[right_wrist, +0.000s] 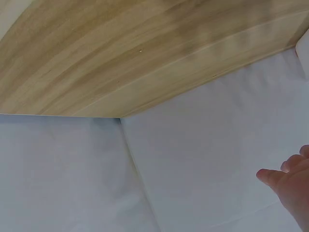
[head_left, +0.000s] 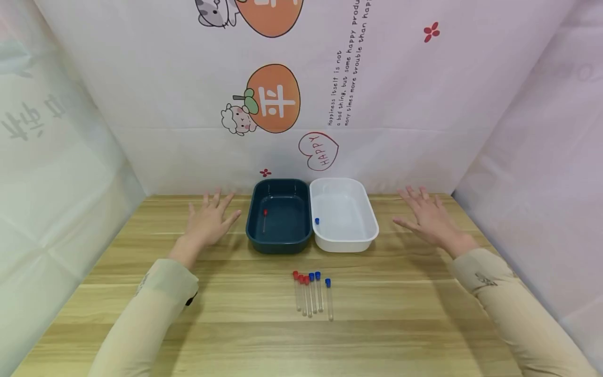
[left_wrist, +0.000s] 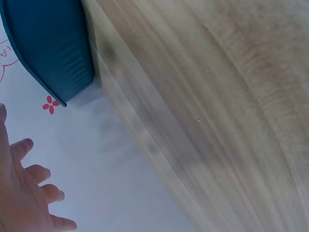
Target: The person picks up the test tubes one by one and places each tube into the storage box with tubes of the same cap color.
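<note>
My left hand (head_left: 207, 223) is spread with straight fingers, left of a dark blue tray (head_left: 279, 247), and holds nothing. To the right of a white tray (head_left: 346, 246), my right hand (head_left: 431, 222) is likewise spread and holds nothing. The two trays stand side by side. One test tube with a red cap (head_left: 265, 212) lies in the dark tray. A blue cap (head_left: 317, 221) shows in the white one; its tube is hard to make out. In front of the trays lie three red-capped test tubes (head_left: 303, 298) and three blue-capped test tubes (head_left: 330, 301), caps toward the trays.
The wooden table (head_left: 235, 335) carries everything. A printed white cloth (head_left: 391, 104) hangs behind the trays. More cloth closes off the left side (head_left: 61, 146) and the right side (head_left: 542, 173). In the left wrist view, the dark tray's side (left_wrist: 53, 48) is near the fingers.
</note>
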`<state>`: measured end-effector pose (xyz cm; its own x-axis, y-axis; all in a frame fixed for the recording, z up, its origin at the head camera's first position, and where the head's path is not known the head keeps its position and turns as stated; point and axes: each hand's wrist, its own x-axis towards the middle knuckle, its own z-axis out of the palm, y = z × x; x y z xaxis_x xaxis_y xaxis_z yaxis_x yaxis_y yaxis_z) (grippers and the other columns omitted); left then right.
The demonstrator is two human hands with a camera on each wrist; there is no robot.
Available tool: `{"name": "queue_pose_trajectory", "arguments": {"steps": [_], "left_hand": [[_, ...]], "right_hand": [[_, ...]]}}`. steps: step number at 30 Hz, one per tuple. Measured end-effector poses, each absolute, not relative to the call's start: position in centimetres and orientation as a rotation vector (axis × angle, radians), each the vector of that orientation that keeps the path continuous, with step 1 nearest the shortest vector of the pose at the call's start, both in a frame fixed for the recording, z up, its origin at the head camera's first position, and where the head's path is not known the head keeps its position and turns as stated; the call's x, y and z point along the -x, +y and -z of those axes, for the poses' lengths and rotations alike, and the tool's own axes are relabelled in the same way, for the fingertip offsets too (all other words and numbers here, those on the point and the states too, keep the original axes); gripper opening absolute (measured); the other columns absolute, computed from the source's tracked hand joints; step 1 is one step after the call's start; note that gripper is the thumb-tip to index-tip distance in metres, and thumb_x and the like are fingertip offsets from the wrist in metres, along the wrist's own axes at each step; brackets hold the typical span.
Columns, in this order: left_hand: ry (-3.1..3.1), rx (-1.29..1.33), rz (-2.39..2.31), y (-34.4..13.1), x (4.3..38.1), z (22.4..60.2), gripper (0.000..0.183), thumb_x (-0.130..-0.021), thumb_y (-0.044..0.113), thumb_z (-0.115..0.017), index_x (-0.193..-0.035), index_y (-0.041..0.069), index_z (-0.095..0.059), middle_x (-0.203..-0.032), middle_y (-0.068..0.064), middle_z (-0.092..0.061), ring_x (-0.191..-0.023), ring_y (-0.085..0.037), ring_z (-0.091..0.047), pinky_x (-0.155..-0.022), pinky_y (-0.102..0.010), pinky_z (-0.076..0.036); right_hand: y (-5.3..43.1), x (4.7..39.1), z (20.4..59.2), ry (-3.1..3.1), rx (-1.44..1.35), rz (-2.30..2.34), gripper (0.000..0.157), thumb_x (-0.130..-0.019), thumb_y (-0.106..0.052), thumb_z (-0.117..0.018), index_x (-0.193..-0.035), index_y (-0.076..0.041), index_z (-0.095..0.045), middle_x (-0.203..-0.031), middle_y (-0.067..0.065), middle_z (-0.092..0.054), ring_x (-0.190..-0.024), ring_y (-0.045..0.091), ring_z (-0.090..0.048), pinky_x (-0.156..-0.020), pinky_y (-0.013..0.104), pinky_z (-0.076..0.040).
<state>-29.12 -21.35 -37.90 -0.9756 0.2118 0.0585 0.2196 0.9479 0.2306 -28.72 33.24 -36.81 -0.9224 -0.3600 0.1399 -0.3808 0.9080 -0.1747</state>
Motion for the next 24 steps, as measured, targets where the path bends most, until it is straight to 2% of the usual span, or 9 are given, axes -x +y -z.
{"name": "queue_pose_trajectory", "arguments": {"steps": [9, 16, 24], "left_hand": [[-3.063, 0.383, 0.384, -20.7, 28.8, 37.4, 0.075, -0.107, 0.063, -0.027, -0.167, 0.021, -0.013, -0.169, -0.02, 0.0, -0.152, -0.049, 0.005, -0.11, -0.076, 0.009], [-3.063, 0.411, 0.385, -20.1, 28.6, 37.3, 0.072, -0.109, 0.053, -0.037, -0.167, 0.018, -0.013, -0.169, -0.02, -0.002, -0.152, -0.048, 0.004, -0.111, -0.076, 0.009], [-3.05, 0.459, 0.397, -19.4, 28.2, 37.5, 0.074, -0.108, 0.058, -0.035, -0.167, 0.018, -0.014, -0.17, -0.02, -0.006, -0.153, -0.048, 0.002, -0.111, -0.077, 0.005]], "right_hand": [[32.6, 27.6, 37.0, -2.909, -0.662, -0.289, 0.085, -0.103, -0.049, -0.057, -0.164, -0.004, -0.018, -0.165, 0.028, -0.016, -0.149, 0.056, -0.006, -0.112, 0.076, -0.007], [31.3, 26.5, 36.4, -2.871, -0.728, -0.304, 0.083, -0.103, -0.047, -0.058, -0.164, -0.005, -0.021, -0.165, 0.027, -0.019, -0.15, 0.055, -0.009, -0.114, 0.074, -0.011], [29.7, 25.3, 36.1, -2.871, -0.761, -0.421, 0.081, -0.103, -0.038, -0.062, -0.163, -0.004, -0.02, -0.167, 0.024, -0.017, -0.151, 0.053, -0.007, -0.117, 0.07, -0.011]]}}
